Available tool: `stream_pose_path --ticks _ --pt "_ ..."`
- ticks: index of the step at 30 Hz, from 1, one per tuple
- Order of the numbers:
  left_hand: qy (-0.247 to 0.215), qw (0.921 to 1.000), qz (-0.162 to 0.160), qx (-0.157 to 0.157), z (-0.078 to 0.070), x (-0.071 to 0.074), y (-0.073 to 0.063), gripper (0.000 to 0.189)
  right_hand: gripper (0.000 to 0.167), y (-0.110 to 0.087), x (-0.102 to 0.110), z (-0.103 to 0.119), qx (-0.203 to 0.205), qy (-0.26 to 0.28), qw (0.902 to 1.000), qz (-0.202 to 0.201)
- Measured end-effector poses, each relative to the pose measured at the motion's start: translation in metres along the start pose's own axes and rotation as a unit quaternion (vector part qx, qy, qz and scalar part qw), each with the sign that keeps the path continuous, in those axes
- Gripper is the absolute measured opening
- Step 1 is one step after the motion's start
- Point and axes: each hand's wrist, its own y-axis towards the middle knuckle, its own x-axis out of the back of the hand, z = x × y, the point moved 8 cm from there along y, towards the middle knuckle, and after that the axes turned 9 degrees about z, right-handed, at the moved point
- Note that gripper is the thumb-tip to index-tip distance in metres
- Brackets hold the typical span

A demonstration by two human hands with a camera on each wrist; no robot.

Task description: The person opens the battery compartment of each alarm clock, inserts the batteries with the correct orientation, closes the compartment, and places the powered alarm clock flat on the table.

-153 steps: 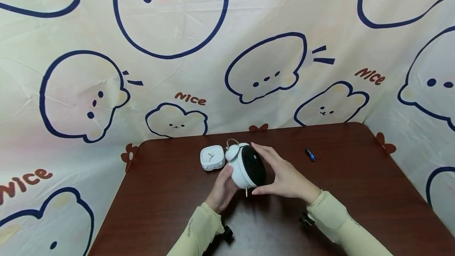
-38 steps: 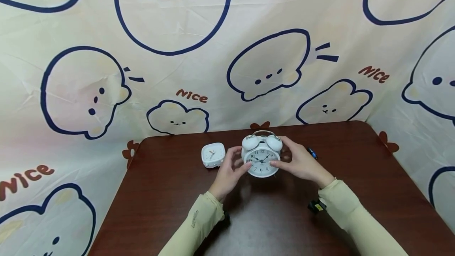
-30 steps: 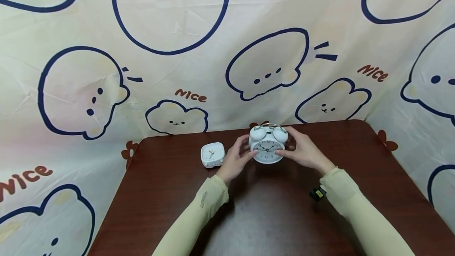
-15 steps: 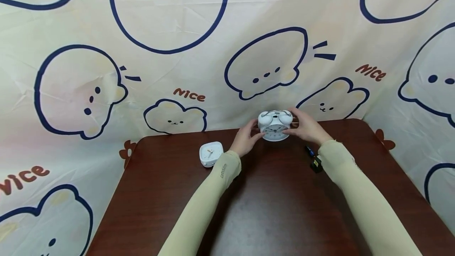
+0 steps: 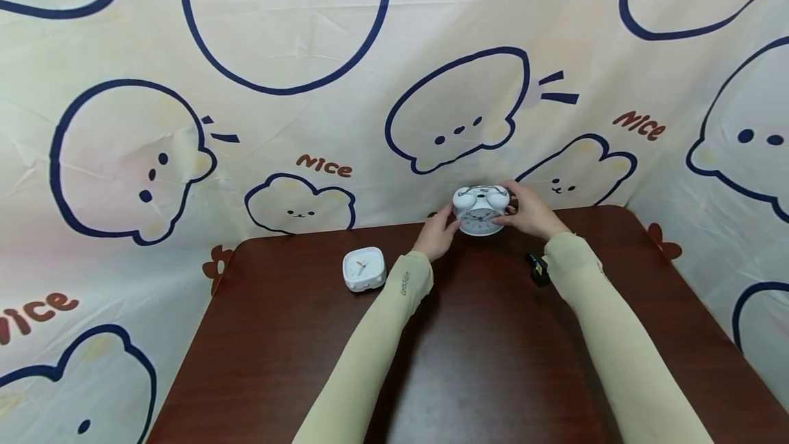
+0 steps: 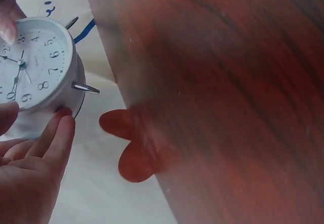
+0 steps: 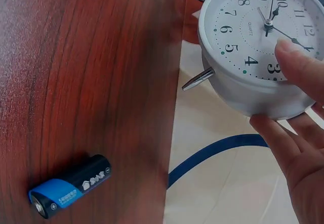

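Note:
A white twin-bell alarm clock point(image 5: 480, 223) is held between both hands at the table's back edge, its dial facing the person. In the head view my left hand point(image 5: 436, 233) grips its left side; in the left wrist view the fingers point(image 6: 59, 138) lie along the casing. My right hand point(image 5: 531, 213) holds the other side, its thumb point(image 7: 298, 67) over the dial near the 2 and 3, fingers around the casing. Two short metal feet stick out below the clock point(image 7: 235, 19). A smaller white square clock point(image 5: 364, 268) sits on the table to the left.
A black-and-blue battery point(image 7: 71, 186) lies on the brown table point(image 5: 296, 362), right of the alarm clock. In the head view a dark wrist camera point(image 5: 539, 271) partly covers it. A patterned cloth point(image 5: 345, 122) hangs right behind the table edge.
Earlier the alarm clock was turned, its dark back showing, then its dial faced the person. Over the last second both hands carry it away to the back edge. The square clock stays put.

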Motion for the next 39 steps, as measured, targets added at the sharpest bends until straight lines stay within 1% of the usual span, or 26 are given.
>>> stream_pose_path --ticks 4,7,11,14,18,24,32,39 --pt "-0.014 0.9999 0.004 0.008 0.005 -0.006 0.004 0.063 0.071 0.003 -0.002 -0.009 -0.007 0.011 0.9999 0.001" --pt "-0.048 0.9988 0.01 0.005 0.008 -0.012 0.005 0.064 0.071 0.005 -0.005 -0.015 -0.01 0.022 0.9997 0.0" --pt "-0.094 0.9955 0.009 0.004 0.009 -0.017 0.005 0.064 0.071 0.006 -0.008 -0.02 -0.01 0.035 0.9993 0.002" --pt "-0.105 0.9944 0.006 0.009 0.01 -0.019 0.005 0.063 0.07 0.006 -0.009 -0.022 -0.014 0.036 0.9993 -0.001" --pt "-0.11 0.9939 0.011 0.011 0.013 -0.022 0.006 0.065 0.069 0.006 -0.011 -0.024 -0.022 0.031 0.9993 -0.005" --pt "-0.111 0.9936 0.017 0.01 0.015 -0.024 0.006 0.069 0.069 0.007 -0.014 -0.027 -0.033 0.033 0.9989 -0.001" --pt "-0.086 0.9956 0.034 0.016 0.017 -0.027 0.007 0.076 0.073 0.008 -0.014 -0.031 -0.042 0.031 0.9986 0.001" --pt "-0.057 0.9975 0.042 0.005 0.016 -0.025 0.006 0.082 0.074 0.009 -0.015 -0.03 -0.05 0.023 0.9985 0.004"
